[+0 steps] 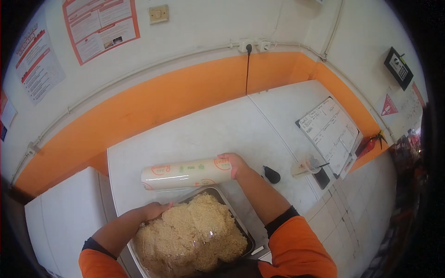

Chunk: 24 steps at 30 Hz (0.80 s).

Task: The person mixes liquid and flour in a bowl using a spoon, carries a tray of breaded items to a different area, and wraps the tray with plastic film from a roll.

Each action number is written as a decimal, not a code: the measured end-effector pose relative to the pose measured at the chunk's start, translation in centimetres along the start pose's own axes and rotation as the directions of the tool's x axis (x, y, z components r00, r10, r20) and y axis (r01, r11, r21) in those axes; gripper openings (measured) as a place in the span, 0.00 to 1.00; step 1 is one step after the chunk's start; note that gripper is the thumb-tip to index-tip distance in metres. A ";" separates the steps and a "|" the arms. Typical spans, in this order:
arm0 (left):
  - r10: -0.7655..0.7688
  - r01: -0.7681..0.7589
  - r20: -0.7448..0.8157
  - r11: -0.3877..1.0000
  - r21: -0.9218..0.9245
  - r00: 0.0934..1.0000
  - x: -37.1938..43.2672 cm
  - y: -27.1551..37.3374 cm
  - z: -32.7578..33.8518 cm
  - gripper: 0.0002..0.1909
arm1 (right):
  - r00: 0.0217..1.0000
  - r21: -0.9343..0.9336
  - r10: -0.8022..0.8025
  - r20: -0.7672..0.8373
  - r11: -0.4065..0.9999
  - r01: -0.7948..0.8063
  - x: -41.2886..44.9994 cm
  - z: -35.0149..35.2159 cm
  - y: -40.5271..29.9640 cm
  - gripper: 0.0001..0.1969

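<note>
A large roll of clear cling film point(187, 173) lies crosswise on the white table, beyond a metal tray point(226, 198). My right hand point(233, 165) grips the right end of the roll. The tray holds a heaped, pale yellow crumbly food point(198, 226), and glossy clear film stretches over it. My left hand point(158, 210) rests at the tray's far left edge, against the film and the food; its fingers are partly hidden, so its hold is unclear.
Right of my right arm lie a black teardrop-shaped object point(272, 174), a plastic cup point(306, 168), a dark phone point(321, 178) and a whiteboard point(330, 132) bearing writing. A white chest-like unit point(66, 212) stands left. An orange and white wall point(174, 104) bounds the table's far side.
</note>
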State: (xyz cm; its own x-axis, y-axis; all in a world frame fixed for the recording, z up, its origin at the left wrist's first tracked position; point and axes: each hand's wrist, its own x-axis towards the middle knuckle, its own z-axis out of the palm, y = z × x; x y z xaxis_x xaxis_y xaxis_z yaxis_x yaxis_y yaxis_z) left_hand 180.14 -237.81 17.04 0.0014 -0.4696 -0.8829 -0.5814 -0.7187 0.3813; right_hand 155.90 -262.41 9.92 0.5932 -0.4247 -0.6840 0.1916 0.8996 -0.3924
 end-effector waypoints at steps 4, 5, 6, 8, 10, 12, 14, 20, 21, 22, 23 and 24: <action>0.004 -0.002 -0.049 0.999 0.038 0.999 1.5 0.3 -0.9 0.45 | 0.999 -0.004 -0.040 -0.032 0.999 0.040 0.7 0.4 -0.6 0.14; -0.001 0.003 -0.047 0.999 0.038 0.999 1.6 0.2 -0.9 0.45 | 0.998 -0.022 -0.041 -0.040 0.999 0.040 0.6 0.7 -0.6 0.14; -0.002 0.009 -0.083 0.997 0.081 0.997 1.6 0.3 -0.9 0.44 | 0.998 -0.038 -0.045 -0.052 0.998 0.043 0.4 0.7 -0.6 0.15; -0.004 0.018 -0.114 0.992 0.125 0.993 1.4 0.4 -0.6 0.43 | 0.999 -0.022 -0.023 -0.026 1.000 0.022 0.6 0.4 -0.5 0.15; 0.055 -0.019 -0.339 0.994 0.109 0.939 0.9 0.4 0.2 0.37 | 1.000 -0.007 -0.004 0.005 1.000 0.004 0.6 0.0 -0.5 0.15; 0.275 -0.101 -0.658 0.952 0.290 0.701 1.4 -1.0 0.2 0.25 | 0.998 -0.001 -0.016 0.055 1.000 0.016 0.7 -0.4 -0.4 0.13; 0.325 -0.190 -0.912 0.940 0.283 0.248 0.9 -0.8 -1.7 0.17 | 0.996 0.006 -0.012 0.093 1.000 0.011 -0.2 -0.4 -0.5 0.14; -0.001 -0.537 -0.766 0.712 -0.452 0.643 3.7 -3.9 -6.0 0.16 | 0.875 -0.143 -0.403 0.267 0.881 0.450 -2.9 -1.7 2.6 0.18; -0.013 -0.543 -0.781 0.711 -0.446 0.624 3.2 -3.8 -6.1 0.16 | 0.773 -0.331 -0.528 0.351 0.702 0.630 -3.2 -1.8 3.3 0.19; -0.011 -0.545 -0.776 0.706 -0.452 0.631 2.9 -2.9 -5.5 0.14 | 0.767 -0.330 -0.529 0.364 0.696 0.637 -3.6 -2.1 3.7 0.19; -0.010 -0.547 -0.773 0.701 -0.458 0.635 2.4 -2.1 -5.0 0.12 | 0.761 -0.321 -0.557 0.333 0.692 0.647 -3.9 -2.0 4.0 0.19; -0.008 -0.555 -0.779 0.696 -0.455 0.628 1.4 -0.8 -4.7 0.12 | 0.756 -0.315 -0.585 0.294 0.688 0.654 -4.4 -2.3 4.0 0.19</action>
State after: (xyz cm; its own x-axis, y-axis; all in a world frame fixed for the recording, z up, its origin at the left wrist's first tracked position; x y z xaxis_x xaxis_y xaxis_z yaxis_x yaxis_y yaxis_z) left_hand 184.43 -240.32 16.84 0.6390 -0.6881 -0.3438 -0.0355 -0.4729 0.8804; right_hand 152.24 -257.21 9.92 0.5662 -0.8173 -0.1070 0.2735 0.3087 -0.9110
